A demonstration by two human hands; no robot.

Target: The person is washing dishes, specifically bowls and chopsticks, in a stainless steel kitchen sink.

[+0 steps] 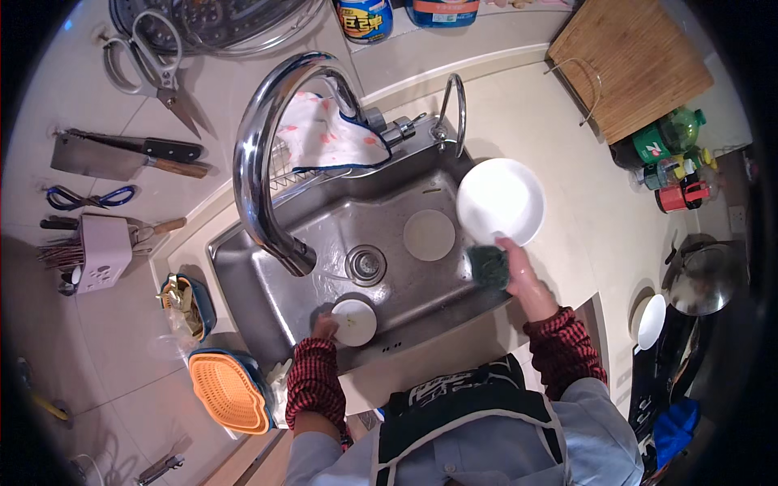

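My left hand (326,327) holds a small white bowl (355,323) by its rim, over the near left part of the steel sink (316,225). Bits of green food lie in that bowl. My right hand (518,267) grips a dark green scouring pad (490,267) above the sink's right edge. Just beyond its fingertips a large white bowl (501,201) rests at the counter's edge; whether the fingers touch it, I cannot tell. A pale round dish (429,235) lies on the sink floor, right of the drain strainer (366,265).
A chrome faucet (261,164) arches over the sink's left part. Behind it lies a white patterned cloth (334,136). An orange plastic basket (230,392) stands left of the sink. Wooden boards (632,61) stand at the back right, near bottles. Another white bowl (649,321) sits near the stove.
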